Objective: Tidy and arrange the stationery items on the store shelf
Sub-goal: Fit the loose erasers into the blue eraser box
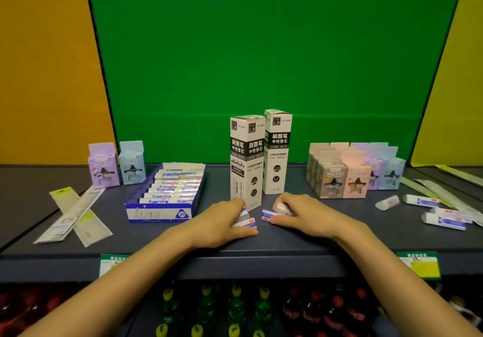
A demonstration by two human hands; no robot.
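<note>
My left hand (pixel 222 223) lies on the grey shelf (pixel 287 240), its fingers closed around white erasers with blue sleeves (pixel 247 222). Just to the right, my right hand (pixel 305 212) grips another white eraser (pixel 281 208), with a second blue-sleeved eraser (pixel 269 215) under its fingertips. Both hands sit in front of two tall white refill boxes (pixel 247 161). A blue and white display tray (pixel 164 195) with rows of erasers stands to the left. More loose erasers (pixel 441 220) lie at the right.
A purple box (pixel 103 165) and a light blue box (pixel 132 163) stand at the back left. A cluster of pastel star-window boxes (pixel 355 172) stands at the back right. Packaged rulers (pixel 74 215) lie crossed at left, more rulers (pixel 431 190) at right. Bottles fill the lower shelf.
</note>
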